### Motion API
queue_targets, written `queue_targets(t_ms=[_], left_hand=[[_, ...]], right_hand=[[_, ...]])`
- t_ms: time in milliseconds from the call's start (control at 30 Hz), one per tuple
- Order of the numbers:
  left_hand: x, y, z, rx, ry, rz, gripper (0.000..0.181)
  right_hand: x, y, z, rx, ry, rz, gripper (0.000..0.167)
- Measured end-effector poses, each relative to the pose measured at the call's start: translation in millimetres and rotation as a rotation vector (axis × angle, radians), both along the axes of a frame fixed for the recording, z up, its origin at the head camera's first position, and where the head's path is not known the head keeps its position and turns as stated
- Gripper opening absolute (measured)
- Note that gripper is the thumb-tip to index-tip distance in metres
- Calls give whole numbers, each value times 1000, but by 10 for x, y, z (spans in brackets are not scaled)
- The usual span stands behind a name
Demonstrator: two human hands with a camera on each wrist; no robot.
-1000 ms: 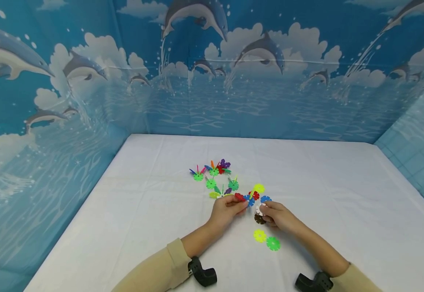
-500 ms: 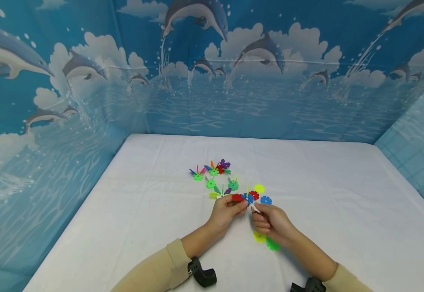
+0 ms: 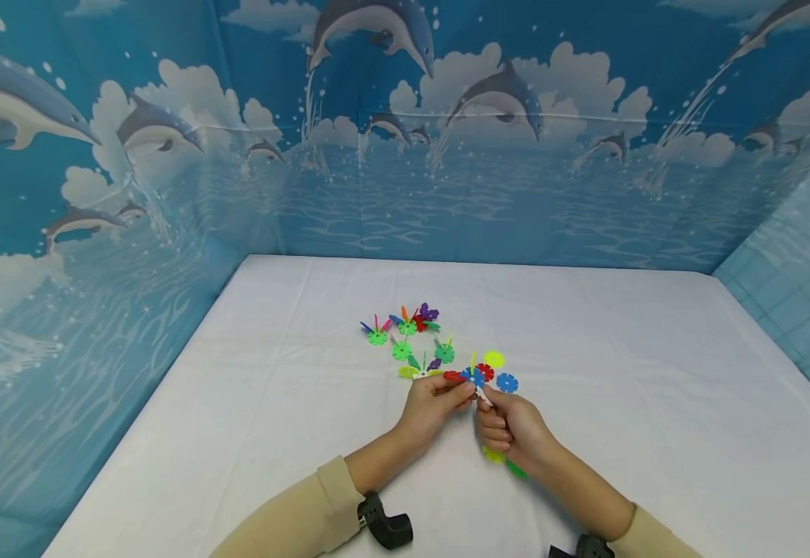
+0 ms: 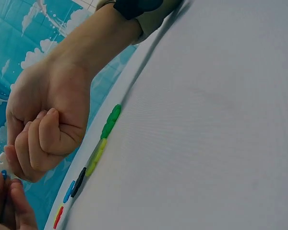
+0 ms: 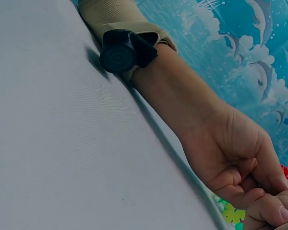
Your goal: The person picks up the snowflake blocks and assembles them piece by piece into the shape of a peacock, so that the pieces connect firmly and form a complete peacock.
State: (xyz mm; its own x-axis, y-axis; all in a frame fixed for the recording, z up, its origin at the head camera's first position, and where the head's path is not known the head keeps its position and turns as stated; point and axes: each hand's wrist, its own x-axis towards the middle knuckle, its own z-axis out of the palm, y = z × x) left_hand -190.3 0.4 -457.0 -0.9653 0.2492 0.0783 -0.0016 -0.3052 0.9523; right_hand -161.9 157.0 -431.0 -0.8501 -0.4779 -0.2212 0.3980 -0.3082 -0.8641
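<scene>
Near the middle of the white table my two hands meet. Pinched in my left hand [image 3: 429,407] is a blue notched plastic disc [image 3: 472,377], with a red disc [image 3: 453,376] and an upright yellow one [image 3: 473,359] that seem joined to it. My right hand [image 3: 516,434], its other fingers curled, pinches a white disc [image 3: 484,397] against the blue one's near edge. Whether the two are slotted together I cannot tell. The left wrist view shows my right hand [image 4: 48,120] from the palm side, and only fingertips of my left hand [image 4: 19,206].
Behind my left hand stands a joined cluster of coloured discs [image 3: 401,350]. Loose discs lie around: yellow [image 3: 494,359], blue [image 3: 507,383], red [image 3: 486,373]. A yellow disc [image 3: 493,456] and a green disc [image 3: 516,470] are partly under my right hand. The left wrist view shows a dark disc [image 4: 78,183].
My right hand has moved left with the white disc, up to the blue disc in my left hand. It now covers the brown disc and part of the yellow and green ones. My left hand stays in place.
</scene>
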Motion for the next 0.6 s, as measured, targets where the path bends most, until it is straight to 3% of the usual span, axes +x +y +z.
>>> queue_targets(t_ms=[267,600], left_hand=[[14,-22,-15,-88,127,-9,18],[8,-13,-56,-101,196,8,16]], right_hand=[[8,-19,-29,-119,-38,-2,45],[-1,10,-33,-122,-1,31,44]])
